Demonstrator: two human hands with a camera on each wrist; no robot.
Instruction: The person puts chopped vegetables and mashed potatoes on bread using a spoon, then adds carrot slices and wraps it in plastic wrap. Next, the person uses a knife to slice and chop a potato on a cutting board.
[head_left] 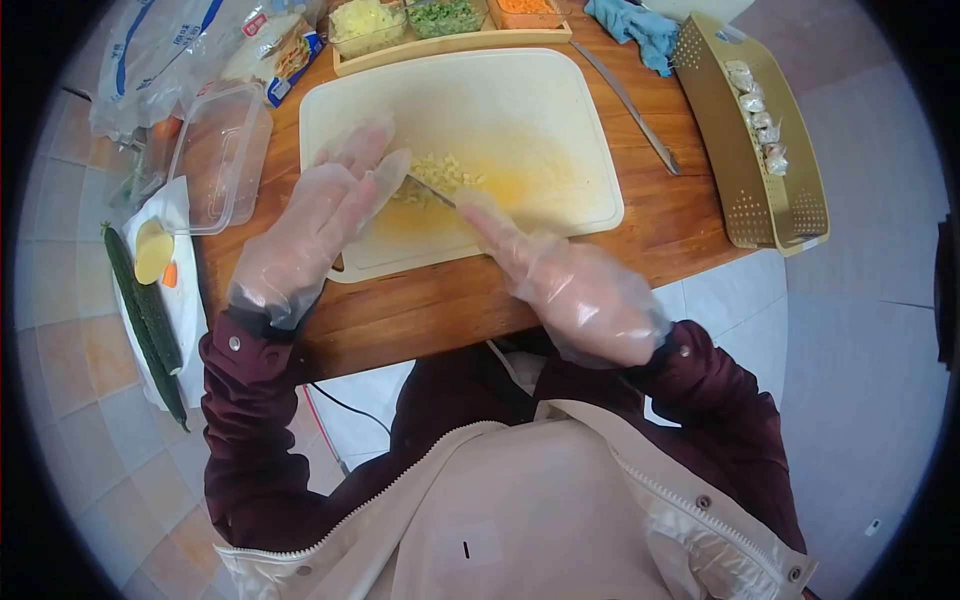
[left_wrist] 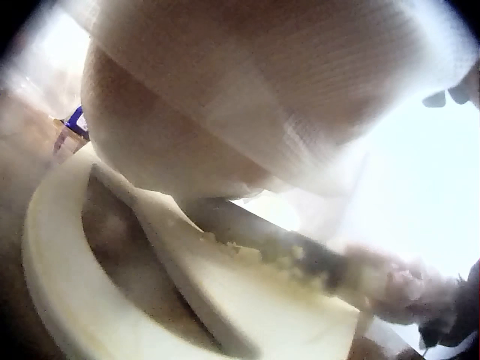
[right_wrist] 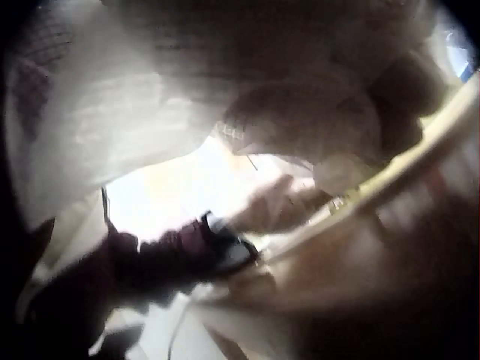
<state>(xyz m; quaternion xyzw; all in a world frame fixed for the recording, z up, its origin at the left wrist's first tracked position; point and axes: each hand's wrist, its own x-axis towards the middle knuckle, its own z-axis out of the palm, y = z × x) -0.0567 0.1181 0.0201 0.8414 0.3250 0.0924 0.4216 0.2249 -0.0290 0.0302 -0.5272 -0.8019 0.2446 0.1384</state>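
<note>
Both hands wear clear plastic gloves over a white cutting board (head_left: 560, 110). My right hand (head_left: 570, 285) grips the handle of a knife (head_left: 432, 190), its blade pointing left and away. Small pale yellow chopped pieces (head_left: 450, 172) lie beside the blade, and yellow stain spreads to their right. My left hand (head_left: 325, 215) is at the board's left side with its fingertips near the blade's tip; whether they touch it I cannot tell. In the left wrist view the blade (left_wrist: 240, 221) runs below the hand (left_wrist: 225, 97), with pale pieces (left_wrist: 292, 262) along it.
A second long blade (head_left: 630, 105) lies right of the board. Beyond it stands a basket (head_left: 740, 150) with wrapped pieces. Behind, a wooden tray (head_left: 450, 42) holds containers of chopped food. On the left are a plastic container (head_left: 215, 160), cucumbers (head_left: 145, 320) and a potato piece (head_left: 153, 252).
</note>
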